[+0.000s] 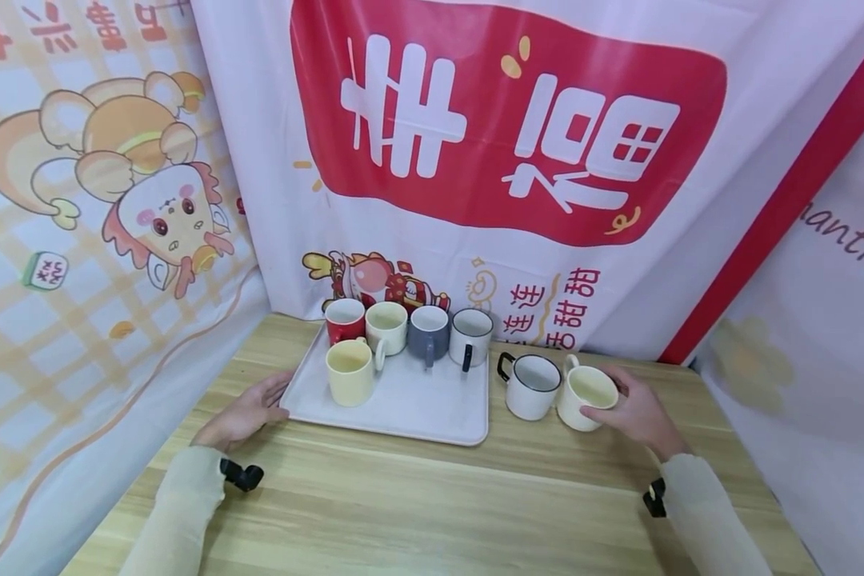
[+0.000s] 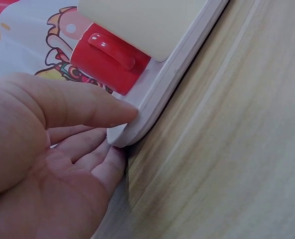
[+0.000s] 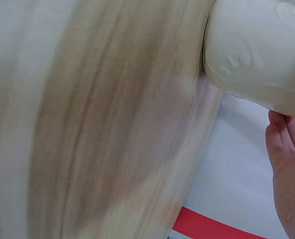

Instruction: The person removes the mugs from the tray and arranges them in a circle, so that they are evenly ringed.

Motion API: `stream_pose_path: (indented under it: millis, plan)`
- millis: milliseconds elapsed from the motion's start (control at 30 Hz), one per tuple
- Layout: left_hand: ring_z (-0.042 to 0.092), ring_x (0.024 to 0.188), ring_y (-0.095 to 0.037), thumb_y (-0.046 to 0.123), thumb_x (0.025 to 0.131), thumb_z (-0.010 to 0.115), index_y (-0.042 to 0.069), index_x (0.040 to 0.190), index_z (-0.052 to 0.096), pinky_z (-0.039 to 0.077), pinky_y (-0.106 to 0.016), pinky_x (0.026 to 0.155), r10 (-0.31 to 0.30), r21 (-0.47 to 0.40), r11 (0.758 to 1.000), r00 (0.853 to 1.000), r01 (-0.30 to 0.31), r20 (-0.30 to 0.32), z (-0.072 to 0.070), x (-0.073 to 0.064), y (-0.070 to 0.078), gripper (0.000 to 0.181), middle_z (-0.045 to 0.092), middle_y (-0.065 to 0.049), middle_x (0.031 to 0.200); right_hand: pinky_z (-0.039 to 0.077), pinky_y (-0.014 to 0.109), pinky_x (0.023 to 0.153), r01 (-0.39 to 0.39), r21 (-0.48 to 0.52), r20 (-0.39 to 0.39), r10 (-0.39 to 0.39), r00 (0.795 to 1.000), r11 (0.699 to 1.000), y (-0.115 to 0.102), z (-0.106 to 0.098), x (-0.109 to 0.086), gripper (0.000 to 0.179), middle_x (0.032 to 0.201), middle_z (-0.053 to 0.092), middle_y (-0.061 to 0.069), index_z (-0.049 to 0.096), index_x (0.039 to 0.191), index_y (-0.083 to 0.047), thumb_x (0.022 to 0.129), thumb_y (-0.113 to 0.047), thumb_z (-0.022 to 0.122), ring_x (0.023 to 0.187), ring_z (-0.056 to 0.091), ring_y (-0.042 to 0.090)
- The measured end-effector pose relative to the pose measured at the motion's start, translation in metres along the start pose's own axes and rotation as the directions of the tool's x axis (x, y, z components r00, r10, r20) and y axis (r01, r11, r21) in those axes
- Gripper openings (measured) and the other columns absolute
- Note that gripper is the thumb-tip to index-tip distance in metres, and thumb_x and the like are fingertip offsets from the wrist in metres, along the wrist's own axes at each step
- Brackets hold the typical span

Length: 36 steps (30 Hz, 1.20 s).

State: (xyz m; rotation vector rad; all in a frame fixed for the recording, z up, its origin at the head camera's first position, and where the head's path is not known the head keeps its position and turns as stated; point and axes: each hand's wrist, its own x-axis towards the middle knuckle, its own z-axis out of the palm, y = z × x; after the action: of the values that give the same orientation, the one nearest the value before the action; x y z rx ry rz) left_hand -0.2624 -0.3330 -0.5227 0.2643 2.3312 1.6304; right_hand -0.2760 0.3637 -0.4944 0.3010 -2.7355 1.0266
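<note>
A plain cream mug [image 1: 583, 404] stands upright on the tabletop [image 1: 403, 512] at right, handle toward the far left; a white rectangular tray [image 1: 418, 408] with rounded corners lies flat, further left.

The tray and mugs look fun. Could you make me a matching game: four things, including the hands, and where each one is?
1. Red mug
2. Left hand
3. Grey mug
4. Right hand

A. Holding a cream mug beside the tray
B. Tray's back row, second from right
C. Left end of the tray's back row
D. At the tray's front left corner

Pairs: 1-C, 2-D, 3-B, 4-A
</note>
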Motion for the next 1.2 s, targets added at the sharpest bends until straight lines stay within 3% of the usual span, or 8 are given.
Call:
stream_pose_path:
  millis: [100, 233, 300, 500, 967, 1200]
  plan:
    - [0.003, 0.161, -0.055, -0.005, 0.098, 0.059, -0.011, 0.165, 0.007, 0.009, -0.069, 0.132, 0.007, -0.003, 1.000, 1.000, -0.007, 0.003, 0.000, 0.000, -0.002, 0.085, 0.003, -0.033, 0.174, 0.057, 0.031, 0.103, 0.004, -0.026, -0.014, -0.005, 1.000, 1.000, -0.002, -0.001, -0.003, 0.086, 0.136, 0.069, 0.022, 0.059, 0.143, 0.001, 0.076, -0.038, 0.096, 0.124, 0.066, 0.037]
    - [0.004, 0.160, -0.056, -0.004, 0.098, 0.059, -0.011, 0.165, 0.007, 0.009, -0.069, 0.132, 0.018, -0.007, 1.000, 1.000, -0.018, 0.006, 0.000, 0.001, -0.003, 0.084, 0.004, -0.033, 0.174, 0.056, 0.057, 0.107, -0.015, -0.044, -0.010, 0.015, 1.000, 0.999, -0.005, -0.003, 0.000, 0.087, 0.136, 0.068, 0.025, 0.059, 0.142, 0.004, 0.077, -0.039, 0.096, 0.124, 0.066, 0.042]
    - [0.004, 0.161, -0.056, -0.004, 0.098, 0.059, -0.011, 0.164, 0.008, 0.009, -0.069, 0.132, 0.021, -0.006, 1.000, 1.000, -0.021, 0.003, 0.000, 0.001, -0.003, 0.084, 0.004, -0.033, 0.174, 0.055, 0.062, 0.108, -0.029, -0.039, 0.002, 0.029, 1.000, 0.999, -0.006, -0.004, 0.004, 0.086, 0.136, 0.068, 0.026, 0.059, 0.142, 0.003, 0.077, -0.041, 0.095, 0.124, 0.065, 0.043]
    - [0.005, 0.160, -0.056, -0.005, 0.098, 0.059, -0.011, 0.164, 0.009, 0.010, -0.069, 0.132, 0.021, 0.000, 1.000, 1.000, -0.021, -0.003, 0.000, 0.001, -0.003, 0.084, 0.005, -0.034, 0.174, 0.053, 0.064, 0.110, -0.060, -0.017, 0.045, 0.061, 0.997, 0.998, -0.006, -0.004, 0.015, 0.088, 0.139, 0.066, 0.026, 0.059, 0.144, 0.000, 0.078, -0.048, 0.093, 0.128, 0.063, 0.045]
    - [0.003, 0.161, -0.055, -0.006, 0.098, 0.059, -0.010, 0.165, 0.007, 0.010, -0.068, 0.132, 0.009, -0.019, 1.000, 1.000, -0.009, 0.009, 0.000, 0.002, -0.003, 0.084, 0.003, -0.033, 0.174, 0.054, 0.057, 0.107, -0.070, 0.025, 0.056, 0.068, 0.996, 0.997, -0.003, 0.003, 0.026, 0.085, 0.139, 0.067, 0.023, 0.059, 0.144, -0.003, 0.077, -0.043, 0.094, 0.126, 0.064, 0.041]
    - [0.004, 0.161, -0.055, -0.006, 0.098, 0.059, -0.011, 0.164, 0.008, 0.010, -0.068, 0.132, 0.009, -0.013, 1.000, 1.000, -0.009, 0.000, 0.000, 0.003, -0.003, 0.084, 0.004, -0.033, 0.174, 0.053, 0.060, 0.107, -0.041, -0.019, 0.055, 0.042, 0.998, 0.999, -0.004, 0.003, 0.027, 0.084, 0.138, 0.067, 0.023, 0.060, 0.144, -0.003, 0.078, -0.044, 0.094, 0.125, 0.063, 0.041]
